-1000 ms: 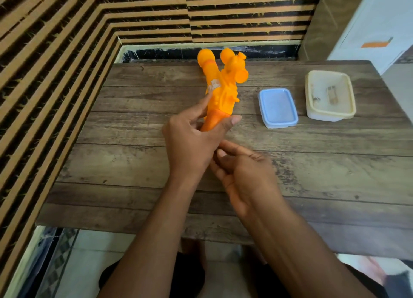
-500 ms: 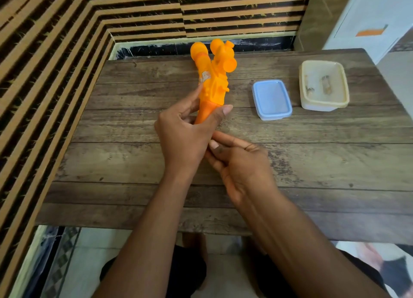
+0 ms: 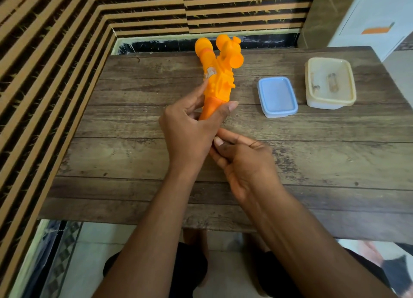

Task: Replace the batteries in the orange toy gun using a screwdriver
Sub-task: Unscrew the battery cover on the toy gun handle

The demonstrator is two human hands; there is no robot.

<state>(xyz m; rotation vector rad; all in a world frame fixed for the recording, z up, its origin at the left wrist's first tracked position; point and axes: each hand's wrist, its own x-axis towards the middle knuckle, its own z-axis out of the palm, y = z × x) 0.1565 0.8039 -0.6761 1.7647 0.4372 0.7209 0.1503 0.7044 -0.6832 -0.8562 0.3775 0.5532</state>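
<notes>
Head camera looked down on the orange toy gun [image 3: 220,78], which stood nearly upright in the air above the far middle of the wooden table [image 3: 134,154], its rounded knobs at the top and its darker grip at the bottom. The left hand [image 3: 190,136] gripped that handle, thumb laid up the right side and forefinger stretched along the left side of the body. The right hand [image 3: 245,163] sat just below and to the right, its fingertips pressed against the heel of the left hand at the base of the grip; the fingers were loosely bent, and I could not tell whether they pinched anything. To the right of the toy, a blue lid [image 3: 277,96] lay flat on the table, and beside it, nearer the right edge, stood an open cream tub [image 3: 330,83] with a few small items inside, too blurred to name. A striped wall [image 3: 44,51] ran along the table's left and far sides.
</notes>
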